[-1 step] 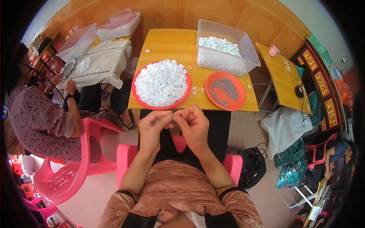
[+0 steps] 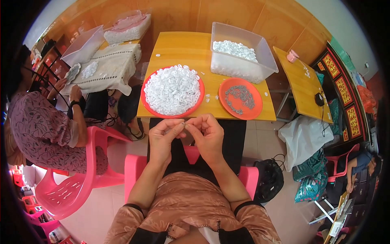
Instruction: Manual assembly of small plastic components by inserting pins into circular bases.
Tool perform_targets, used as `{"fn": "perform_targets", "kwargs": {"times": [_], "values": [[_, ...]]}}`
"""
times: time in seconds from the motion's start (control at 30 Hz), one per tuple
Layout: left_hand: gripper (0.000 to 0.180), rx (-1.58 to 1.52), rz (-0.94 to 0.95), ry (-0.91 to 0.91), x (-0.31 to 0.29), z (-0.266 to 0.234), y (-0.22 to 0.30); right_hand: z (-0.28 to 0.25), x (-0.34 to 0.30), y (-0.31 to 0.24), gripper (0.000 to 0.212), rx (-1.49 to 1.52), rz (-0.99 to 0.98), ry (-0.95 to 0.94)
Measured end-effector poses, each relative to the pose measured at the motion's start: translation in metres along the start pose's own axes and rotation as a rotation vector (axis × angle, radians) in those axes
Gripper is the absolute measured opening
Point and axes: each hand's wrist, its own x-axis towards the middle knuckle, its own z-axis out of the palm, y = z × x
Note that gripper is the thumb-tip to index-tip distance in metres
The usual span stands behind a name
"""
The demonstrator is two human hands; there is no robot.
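My left hand (image 2: 161, 139) and my right hand (image 2: 206, 137) meet fingertip to fingertip above my lap, just in front of the table edge. Each one is closed in a pinch, thumb against index finger. A tiny pale bit shows between the tips, too small to name. Just beyond my left hand, a red round tray (image 2: 143, 101) carries a high heap of small white plastic pieces (image 2: 174, 89) with holes. Farther off to the right of my hands, an orange-red plate (image 2: 256, 90) holds small grey metal pieces (image 2: 243, 97).
On the wooden table (image 2: 178, 44), a clear plastic bin (image 2: 264, 67) of white pieces stands at the back right. A few loose white pieces lie by the plate. At left, a co-worker (image 2: 48, 126) sits at a cloth-covered table (image 2: 113, 67). A pink chair (image 2: 95, 162) stands close to my left.
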Motion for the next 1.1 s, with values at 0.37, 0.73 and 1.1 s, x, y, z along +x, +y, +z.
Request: {"fn": "perform_targets", "kwargs": {"times": [0.37, 0.73, 1.1], "values": [[0.014, 0.005, 0.02, 0.027, 0.004, -0.002, -0.009, -0.006, 0.005, 0.002, 0.012, -0.317, -0.005, -0.033], [0.014, 0.006, -0.04, 0.032, 0.014, -0.007, -0.012, -0.019, 0.024, 0.015, 0.012, -0.313, 0.03, -0.04], [0.015, -0.202, -0.125, 0.062, 0.022, -0.021, -0.013, -0.033, 0.126, 0.073, 0.021, -1.136, -0.136, -0.187]]}}
